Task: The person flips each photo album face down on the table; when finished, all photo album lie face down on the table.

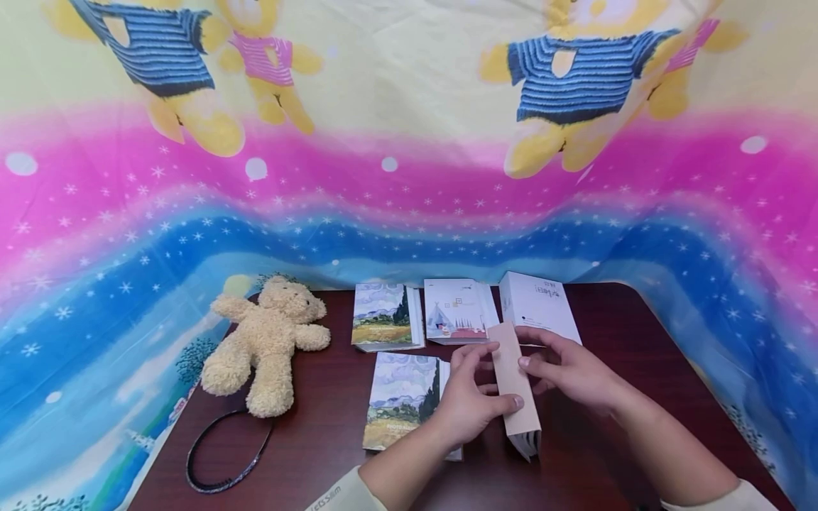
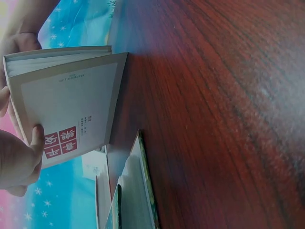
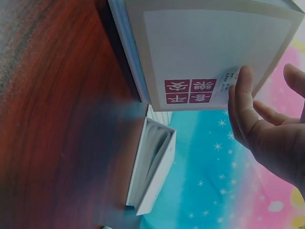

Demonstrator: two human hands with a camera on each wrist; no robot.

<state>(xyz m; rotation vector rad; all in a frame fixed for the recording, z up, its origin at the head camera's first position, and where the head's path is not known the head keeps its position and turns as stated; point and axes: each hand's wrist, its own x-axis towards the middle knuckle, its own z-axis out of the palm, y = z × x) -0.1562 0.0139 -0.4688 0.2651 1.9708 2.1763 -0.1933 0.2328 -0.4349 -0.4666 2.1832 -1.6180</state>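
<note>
Standing a beige book (image 1: 516,389) on its edge near the table's (image 1: 601,454) front edge, you are steadying it between both hands. Your left hand (image 1: 469,401) is pinching its spine with thumb and fingers; your right hand (image 1: 569,369) is pressing loosely spread fingertips against its cover. Judging by the other books (image 1: 383,316) lying along the back edge, you seem to be mid-handling; the next move calls for a firm grip so it doesn't topple.
</note>
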